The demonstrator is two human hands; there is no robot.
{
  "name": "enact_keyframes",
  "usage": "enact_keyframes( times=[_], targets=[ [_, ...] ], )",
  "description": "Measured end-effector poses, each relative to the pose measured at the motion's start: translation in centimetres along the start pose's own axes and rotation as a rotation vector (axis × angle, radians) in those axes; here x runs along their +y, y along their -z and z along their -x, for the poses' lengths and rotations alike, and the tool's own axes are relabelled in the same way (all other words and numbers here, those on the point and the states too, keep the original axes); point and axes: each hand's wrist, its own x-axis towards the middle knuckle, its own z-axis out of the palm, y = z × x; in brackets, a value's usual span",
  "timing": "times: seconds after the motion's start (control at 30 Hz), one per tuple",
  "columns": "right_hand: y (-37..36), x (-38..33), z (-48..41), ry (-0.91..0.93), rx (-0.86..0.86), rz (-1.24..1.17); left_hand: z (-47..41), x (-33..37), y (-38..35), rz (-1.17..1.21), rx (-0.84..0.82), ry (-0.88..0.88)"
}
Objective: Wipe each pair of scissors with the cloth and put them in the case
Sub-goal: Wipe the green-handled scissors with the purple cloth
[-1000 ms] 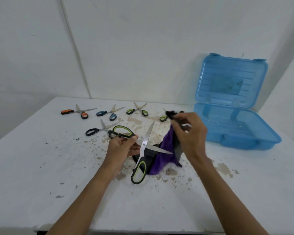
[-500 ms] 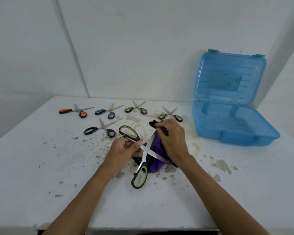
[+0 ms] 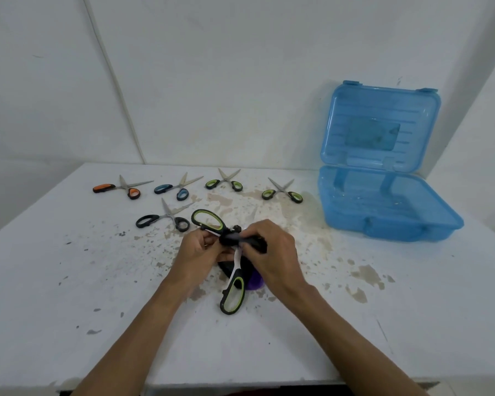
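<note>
Your left hand (image 3: 199,252) has its fingers curled round the large green-and-black scissors (image 3: 232,295) close to the pivot. They are spread wide open: one handle loop points up and away from you, and the other hangs down toward you, just above the counter (image 3: 97,281). Your right hand (image 3: 273,258) pinches the dark cloth (image 3: 235,240) and bunches it over the scissors where the two hands meet. The blades are almost wholly hidden by the cloth and your fingers, so you cannot tell how they lie. The rest of the cloth trails down under your right hand, with a purple fold showing on the counter.

Five more pairs lie open on the counter beyond your hands. In the far row are the orange scissors (image 3: 120,188), the blue scissors (image 3: 175,187) and two small green pairs (image 3: 225,182) (image 3: 282,191). The black scissors (image 3: 163,220) lie nearer, just left of the raised handle loop.

The blue case (image 3: 383,228) sits well to the right with its lid (image 3: 377,110) standing upright against the wall (image 3: 240,81). Nothing lies on the bare, stained stretch of counter between your right hand and the case.
</note>
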Motion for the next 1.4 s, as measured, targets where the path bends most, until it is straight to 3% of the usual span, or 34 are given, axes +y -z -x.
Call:
enact_keyframes(
  times=[0.23,0.37,0.43,0.5,0.57,0.63,0.77,0.87,1.1,1.27,1.4],
  targets=[
    [0.7,2.6,-4.3,-0.109,0.205,0.071,0.2,-0.3,-0.2,-0.048,-0.057,-0.014],
    [2.4,4.0,-5.4,-0.347,0.308,-0.128,0.3,0.2,-0.4,0.033,0.006,-0.006],
    [3.1,5.2,-5.1,-0.486,0.26,-0.283,0.2,0.5,-0.4,0.096,0.035,-0.01],
    [3.4,5.7,-4.5,-0.587,0.102,-0.379,0.1,0.8,-0.5,0.164,0.07,-0.002],
    [3.4,6.1,-4.0,-0.57,-0.04,-0.314,0.1,1.0,-0.5,0.224,0.109,0.011],
    [3.3,6.1,-3.5,-0.522,-0.041,-0.266,0.1,1.3,-0.5,0.274,0.143,0.021],
    [3.0,5.3,-2.6,-0.415,0.263,-0.184,-0.1,1.6,-0.1,0.345,0.237,0.02],
    [3.0,3.6,-1.8,-0.339,0.34,-0.115,-0.2,1.6,0.0,0.351,0.268,0.012],
    [2.6,2.3,-0.5,-0.193,0.14,0.081,-0.3,1.3,0.4,0.423,0.286,0.068],
    [1.5,1.3,0.2,-0.097,-0.122,0.178,-0.3,1.5,0.2,0.48,0.276,0.091],
    [2.9,0.7,-0.7,-0.177,0.123,0.151,-0.4,1.5,0.3,0.487,0.292,0.096]
  ],
)
